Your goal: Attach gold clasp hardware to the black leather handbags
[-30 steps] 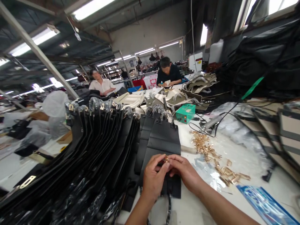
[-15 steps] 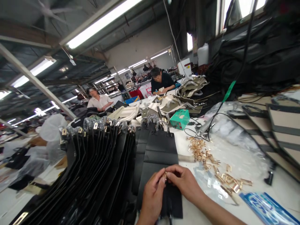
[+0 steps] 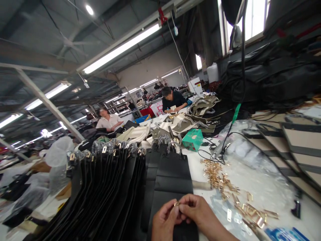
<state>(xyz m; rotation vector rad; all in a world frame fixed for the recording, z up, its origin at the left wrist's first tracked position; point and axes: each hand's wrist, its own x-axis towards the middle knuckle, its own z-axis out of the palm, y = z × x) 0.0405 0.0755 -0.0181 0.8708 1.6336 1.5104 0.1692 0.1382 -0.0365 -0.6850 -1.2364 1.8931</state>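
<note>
**—** What do we have between our hands?

**—** A small gold fitting (image 3: pixel 177 203), too small for us to make out its exact shape. It sits low and near us, just above a black leather panel (image 3: pixel 173 179).

**—** And how do our hands stand?

**—** Our left hand (image 3: pixel 164 223) and right hand (image 3: pixel 198 211) meet in front of us, wrists low and fingers curled inward. Both are closed on the fitting, pinching it between their fingertips.

**—** What lies around them?

**—** To our right, loose gold fittings (image 3: pixel 220 182) lie scattered beside a plastic sheet (image 3: pixel 253 177). To our left, black straps (image 3: pixel 105 177) lean in a long row, with metal tags at their far ends. Farther off, a co-worker (image 3: pixel 173 100) bends over some pale pieces.
</note>
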